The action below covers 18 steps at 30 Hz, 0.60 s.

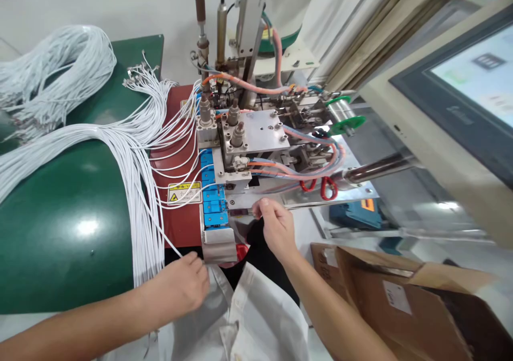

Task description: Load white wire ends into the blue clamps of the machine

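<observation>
My left hand (187,280) is closed on a white cable (170,242), which runs up to the large bundle of white cables (132,201) beside it. The fingers hide the end of that cable. Just right of the row of blue clamp blocks (215,206), my right hand (276,227) is closed, thumb against fingers. Whatever it may hold is too small or hidden to make out. Several white cables lead from the bundle into the blue blocks, which sit along the edge of a metal machine (256,131). Below the blocks is a curved metal guard (220,245).
A green table (80,233) carries the bundle and a second coil of cables (76,56). A solder wire spool (342,115) stands on the machine. At right are a touchscreen panel (460,83) and an open cardboard box (401,307). Red scissor handles (328,188) lie near the machine's front.
</observation>
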Available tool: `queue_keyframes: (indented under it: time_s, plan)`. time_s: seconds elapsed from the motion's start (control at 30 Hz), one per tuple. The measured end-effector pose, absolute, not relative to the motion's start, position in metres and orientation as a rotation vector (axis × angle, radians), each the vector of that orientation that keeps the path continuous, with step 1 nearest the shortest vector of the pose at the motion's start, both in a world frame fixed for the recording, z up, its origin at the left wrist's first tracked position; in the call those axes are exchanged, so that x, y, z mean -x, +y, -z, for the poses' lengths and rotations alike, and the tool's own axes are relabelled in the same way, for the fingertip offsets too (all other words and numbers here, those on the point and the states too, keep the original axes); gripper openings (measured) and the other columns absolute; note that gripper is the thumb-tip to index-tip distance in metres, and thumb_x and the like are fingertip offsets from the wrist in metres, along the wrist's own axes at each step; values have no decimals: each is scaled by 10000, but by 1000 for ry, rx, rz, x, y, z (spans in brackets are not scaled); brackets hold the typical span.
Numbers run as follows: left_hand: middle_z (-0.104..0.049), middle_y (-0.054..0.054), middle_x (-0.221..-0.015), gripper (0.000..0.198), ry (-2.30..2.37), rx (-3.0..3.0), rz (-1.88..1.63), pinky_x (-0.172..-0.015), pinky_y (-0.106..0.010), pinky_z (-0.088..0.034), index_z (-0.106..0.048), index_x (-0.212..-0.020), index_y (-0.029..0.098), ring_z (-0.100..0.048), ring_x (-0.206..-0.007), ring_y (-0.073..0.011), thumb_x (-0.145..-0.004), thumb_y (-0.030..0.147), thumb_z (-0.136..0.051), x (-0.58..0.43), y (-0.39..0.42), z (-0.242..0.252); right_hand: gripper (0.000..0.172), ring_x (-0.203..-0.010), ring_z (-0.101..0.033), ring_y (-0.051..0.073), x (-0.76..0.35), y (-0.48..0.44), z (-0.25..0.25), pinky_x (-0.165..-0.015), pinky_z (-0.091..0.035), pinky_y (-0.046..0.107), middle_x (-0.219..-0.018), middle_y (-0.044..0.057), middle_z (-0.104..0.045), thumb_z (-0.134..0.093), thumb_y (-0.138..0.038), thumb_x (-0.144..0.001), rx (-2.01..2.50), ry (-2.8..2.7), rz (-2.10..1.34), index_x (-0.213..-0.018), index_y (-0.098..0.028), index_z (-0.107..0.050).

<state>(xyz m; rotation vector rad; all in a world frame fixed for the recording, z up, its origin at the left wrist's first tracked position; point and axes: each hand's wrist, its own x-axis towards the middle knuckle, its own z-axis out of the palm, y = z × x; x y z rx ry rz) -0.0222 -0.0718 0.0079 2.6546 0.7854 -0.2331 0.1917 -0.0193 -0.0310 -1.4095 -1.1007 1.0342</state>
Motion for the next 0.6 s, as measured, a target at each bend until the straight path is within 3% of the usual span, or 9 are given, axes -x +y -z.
queue_keyframes:
  time_s: [0.07, 0.13, 0.27, 0.37, 0.47, 0.6]
  plan:
    - [-633, -92, -653, 167, 655, -2807, 417, -607, -319, -454, -627, -736, 115, -567, -614, -196, -719, 20, -491, 23, -69, -5, 384, -533, -442, 119, -192, -21, 29, -540, -375, 242, -534, -15, -463, -426, -438, -830, 1412, -1125, -1041, -555, -178, -492]
    - [-625, -75, -652, 187, 653, -2780, 376, -572, -290, -455, -620, -728, 129, -572, -610, -181, -754, 28, -465, 25, -62, -9, 379, -535, -448, 121, -193, -23, 26, -538, -377, 243, -534, -12, -469, -428, -430, -831, 1419, -1142, -1038, -555, -178, -492]
    - [-653, -31, -858, 205, 926, -2384, -302, -692, -221, -481, -597, -992, 207, -605, -760, -120, -852, 155, -458, 23, -42, -27, 350, -555, -478, 128, -188, -32, 18, -539, -390, 250, -569, 5, -517, -425, -394, -844, 1348, -1199, -1068, -589, -178, -530]
    - [-649, -26, -877, 177, 1190, -2150, -695, -704, -219, -492, -615, -975, 211, -607, -778, -115, -833, 193, -511, 8, -29, -31, 336, -643, -538, 154, -181, -38, 12, -594, -429, 281, -713, 47, -604, -385, -384, -864, 1179, -1279, -1086, -725, -182, -615]
    - [-637, -29, -830, 158, 1266, -2079, -796, -702, -244, -501, -644, -919, 206, -605, -757, -124, -821, 198, -520, -8, -23, -27, 270, -708, -568, 174, -177, -40, 5, -626, -453, 299, -788, 63, -626, -430, -369, -845, 1135, -1294, -1051, -814, -199, -636]
    - [-634, -54, -900, 200, 1276, -2077, -805, -743, -272, -508, -628, -985, 196, -606, -811, -147, -812, 234, -535, -20, -23, -22, 121, -658, -580, 155, -174, -33, -3, -635, -460, 282, -700, 36, -632, -550, -248, -775, 1248, -1347, -934, -696, -201, -627]
